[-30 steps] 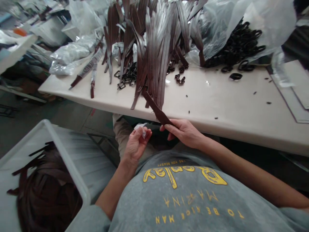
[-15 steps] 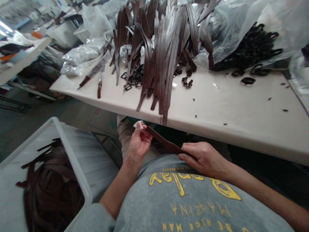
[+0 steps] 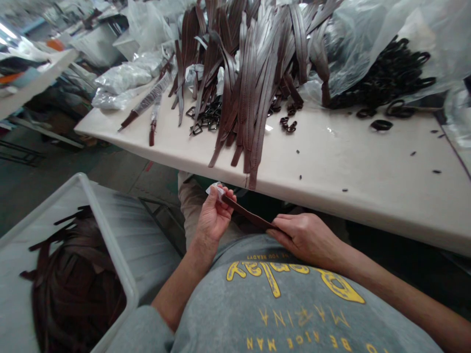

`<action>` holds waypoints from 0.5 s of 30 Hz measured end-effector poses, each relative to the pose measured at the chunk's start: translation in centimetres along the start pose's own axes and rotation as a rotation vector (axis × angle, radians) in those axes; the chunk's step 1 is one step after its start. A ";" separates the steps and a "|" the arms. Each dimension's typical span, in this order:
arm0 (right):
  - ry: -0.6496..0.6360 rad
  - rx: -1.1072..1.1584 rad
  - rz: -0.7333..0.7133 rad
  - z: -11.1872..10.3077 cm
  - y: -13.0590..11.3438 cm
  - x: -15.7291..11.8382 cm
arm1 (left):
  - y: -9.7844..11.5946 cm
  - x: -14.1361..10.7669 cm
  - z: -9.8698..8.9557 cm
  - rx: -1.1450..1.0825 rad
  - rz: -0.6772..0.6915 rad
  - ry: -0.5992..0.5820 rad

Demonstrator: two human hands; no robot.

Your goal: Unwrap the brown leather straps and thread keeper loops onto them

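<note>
Brown strap (image 3: 248,214) gripped by right hand (image 3: 305,236) | left hand (image 3: 214,219) pinching white wad (image 3: 213,189) at strap's end | strap heap (image 3: 253,98) crowding table (image 3: 331,157) (buckles (image 3: 208,117) alongside) | bin (image 3: 107,235), left

Slanted brown strap (image 3: 250,215), white wad (image 3: 215,189)

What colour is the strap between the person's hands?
The strap is dark brown; it shows best in the head view.

Held strip (image 3: 250,214) matt, leather-look; piled straps (image 3: 253,98) satin-sheened; buckles (image 3: 209,117) glossy, metal-look; bags (image 3: 123,77) shiny crinkled plastic; tabletop (image 3: 324,154) smooth.
</note>
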State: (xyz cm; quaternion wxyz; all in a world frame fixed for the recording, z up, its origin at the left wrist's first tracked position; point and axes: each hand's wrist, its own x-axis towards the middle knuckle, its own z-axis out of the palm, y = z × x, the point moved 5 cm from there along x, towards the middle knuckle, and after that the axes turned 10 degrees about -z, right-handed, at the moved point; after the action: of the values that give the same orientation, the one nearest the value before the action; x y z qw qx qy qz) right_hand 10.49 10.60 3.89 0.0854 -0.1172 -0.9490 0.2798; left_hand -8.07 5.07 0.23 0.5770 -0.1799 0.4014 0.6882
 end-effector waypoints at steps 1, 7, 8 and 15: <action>-0.010 -0.014 0.027 0.2 0.1 0.4 | -0.4 0.0 -0.1 0.010 -0.007 0.002; -0.040 0.055 0.106 0.9 0.4 4.6 | -3.8 -0.1 -0.3 0.114 -0.055 -0.099; -0.039 0.105 0.097 0.8 0.3 5.1 | -3.5 0.0 -0.3 0.119 -0.034 -0.113; -0.178 0.558 0.180 0.6 0.9 2.8 | 4.4 -0.5 -1.5 0.046 0.368 -0.072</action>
State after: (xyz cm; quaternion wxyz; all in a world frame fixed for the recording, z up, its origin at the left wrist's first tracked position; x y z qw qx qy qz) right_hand 7.78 11.77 3.21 0.0059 -0.1479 -0.8252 0.5451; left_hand -12.45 3.54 1.15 0.4595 -0.0657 0.4221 0.7787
